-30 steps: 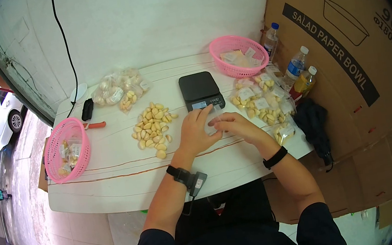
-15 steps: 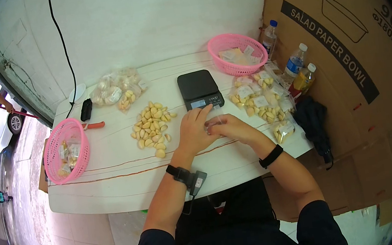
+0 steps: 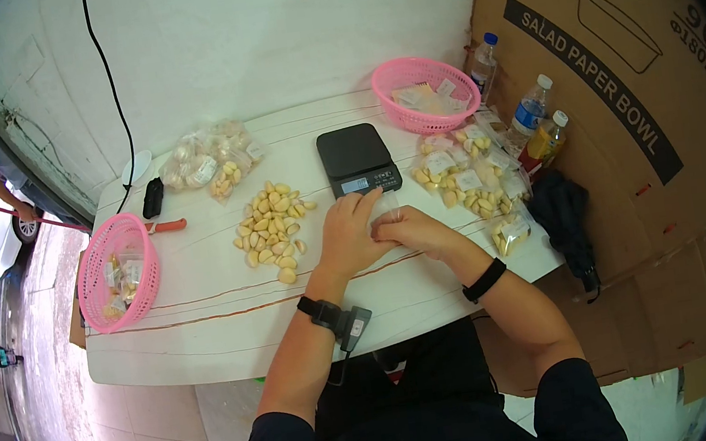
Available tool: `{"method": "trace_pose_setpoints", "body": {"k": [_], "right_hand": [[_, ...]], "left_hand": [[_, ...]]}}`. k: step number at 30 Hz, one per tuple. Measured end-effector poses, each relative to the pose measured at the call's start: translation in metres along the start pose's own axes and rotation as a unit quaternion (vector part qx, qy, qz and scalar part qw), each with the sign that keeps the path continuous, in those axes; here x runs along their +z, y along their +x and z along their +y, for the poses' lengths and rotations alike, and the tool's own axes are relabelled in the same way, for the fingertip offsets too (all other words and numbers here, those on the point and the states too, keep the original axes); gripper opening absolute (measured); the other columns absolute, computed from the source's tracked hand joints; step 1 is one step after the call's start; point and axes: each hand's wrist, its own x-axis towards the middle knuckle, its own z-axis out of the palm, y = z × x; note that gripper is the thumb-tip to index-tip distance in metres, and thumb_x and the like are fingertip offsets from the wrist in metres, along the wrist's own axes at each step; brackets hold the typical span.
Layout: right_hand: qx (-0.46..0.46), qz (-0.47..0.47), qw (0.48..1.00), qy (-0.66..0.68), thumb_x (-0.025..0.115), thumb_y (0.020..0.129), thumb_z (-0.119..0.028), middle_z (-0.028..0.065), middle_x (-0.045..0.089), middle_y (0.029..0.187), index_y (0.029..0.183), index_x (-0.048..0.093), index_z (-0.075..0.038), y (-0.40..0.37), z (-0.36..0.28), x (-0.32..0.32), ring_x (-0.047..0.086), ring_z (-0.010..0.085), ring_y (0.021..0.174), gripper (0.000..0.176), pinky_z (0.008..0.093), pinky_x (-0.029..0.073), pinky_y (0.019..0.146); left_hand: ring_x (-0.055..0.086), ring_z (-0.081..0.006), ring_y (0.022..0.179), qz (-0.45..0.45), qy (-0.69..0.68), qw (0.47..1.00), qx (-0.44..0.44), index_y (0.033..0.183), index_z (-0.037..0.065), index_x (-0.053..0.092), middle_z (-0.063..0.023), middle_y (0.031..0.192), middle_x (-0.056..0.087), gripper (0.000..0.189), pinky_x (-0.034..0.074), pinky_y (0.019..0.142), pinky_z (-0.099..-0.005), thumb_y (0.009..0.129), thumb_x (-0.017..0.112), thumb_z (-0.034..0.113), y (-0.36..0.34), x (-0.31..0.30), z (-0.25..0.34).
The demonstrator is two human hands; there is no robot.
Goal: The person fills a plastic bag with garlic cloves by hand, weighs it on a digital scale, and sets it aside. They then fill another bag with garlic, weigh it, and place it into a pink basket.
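Note:
My left hand [image 3: 349, 237] and my right hand [image 3: 412, 229] meet on the white table [image 3: 207, 329], both pinching a small clear plastic bag [image 3: 386, 207] just in front of the black digital scale [image 3: 356, 160]. The bag looks empty. A loose pile of peeled garlic cloves [image 3: 272, 228] lies to the left of my left hand. Filled small bags of garlic [image 3: 466, 183] are heaped to the right of my right hand.
A pink basket [image 3: 428, 94] stands at the back right, another pink basket [image 3: 117, 271] at the left edge. Large bags of garlic [image 3: 207, 161], a black remote [image 3: 153, 197] and an orange-handled tool [image 3: 166, 226] lie behind. Bottles [image 3: 530, 115] and a cardboard box [image 3: 613, 97] stand on the right.
Both hands stay on the small bag with only slight finger shifts. Outside on the left, a person with a red stick has come into view beside the white car.

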Motion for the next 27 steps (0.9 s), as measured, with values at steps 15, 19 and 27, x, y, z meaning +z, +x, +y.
{"method": "trace_pose_setpoints", "body": {"k": [15, 19, 27], "right_hand": [[-0.055, 0.101, 0.987, 0.112, 0.072, 0.091, -0.020, -0.0023, 0.063, 0.082, 0.088, 0.065, -0.006, -0.015, -0.010, 0.007, 0.056, 0.0051, 0.074, 0.016, 0.0211, 0.043, 0.063], [-0.044, 0.095, 0.981, 0.162, 0.070, 0.093, -0.020, -0.0023, 0.064, 0.085, 0.093, 0.067, -0.006, -0.014, -0.009, 0.008, 0.056, 0.0047, 0.076, 0.014, 0.0215, 0.045, 0.066], [-0.056, 0.071, 0.995, 0.044, 0.068, 0.096, -0.021, -0.0052, 0.062, 0.081, 0.090, 0.065, -0.009, -0.005, 0.004, -0.009, 0.055, 0.0032, 0.072, 0.013, 0.0183, 0.043, 0.066]], "left_hand": [[0.058, -0.0312, 0.089, -0.004, 0.025, 0.999, -0.047, 0.122, 0.005, 0.062, -0.0113, 0.093, 0.057, 0.067, 0.048, 0.077, -0.0419, 0.061, 0.082, 0.023, -0.001, 0.003, -0.001], [0.058, -0.0308, 0.089, -0.002, 0.024, 0.999, -0.043, 0.121, 0.005, 0.062, -0.0111, 0.093, 0.057, 0.066, 0.048, 0.077, -0.0416, 0.061, 0.081, 0.024, 0.000, 0.003, -0.001], [0.058, -0.0310, 0.088, 0.001, 0.032, 0.999, -0.031, 0.120, 0.005, 0.062, -0.0107, 0.092, 0.057, 0.064, 0.048, 0.077, -0.0416, 0.061, 0.079, 0.022, 0.000, 0.003, -0.001]]}}
